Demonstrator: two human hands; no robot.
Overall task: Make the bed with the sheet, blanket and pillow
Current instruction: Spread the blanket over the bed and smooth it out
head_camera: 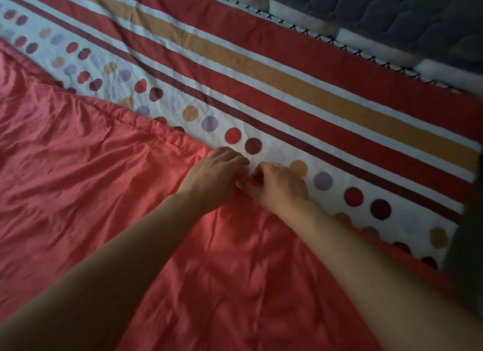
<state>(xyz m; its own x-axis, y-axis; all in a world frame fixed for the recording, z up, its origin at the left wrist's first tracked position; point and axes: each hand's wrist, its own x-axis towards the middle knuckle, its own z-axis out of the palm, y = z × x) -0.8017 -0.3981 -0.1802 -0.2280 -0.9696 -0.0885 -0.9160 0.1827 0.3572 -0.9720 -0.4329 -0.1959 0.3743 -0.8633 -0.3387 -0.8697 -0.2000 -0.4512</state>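
Observation:
A plain coral-red blanket (86,151) lies wrinkled over the near and left part of the bed. Under it, a sheet (261,70) with red, orange and white stripes and rows of coloured dots is spread flat. The blanket's far edge runs diagonally across the sheet. My left hand (214,172) and my right hand (279,186) are side by side on that edge, fingers curled and pinching the blanket's hem where it meets the dotted band. No pillow is in view.
The dark grey quilted mattress (407,13) shows bare at the top right, beyond the sheet's stitched border. A dark shape (467,233) stands at the right edge of the frame.

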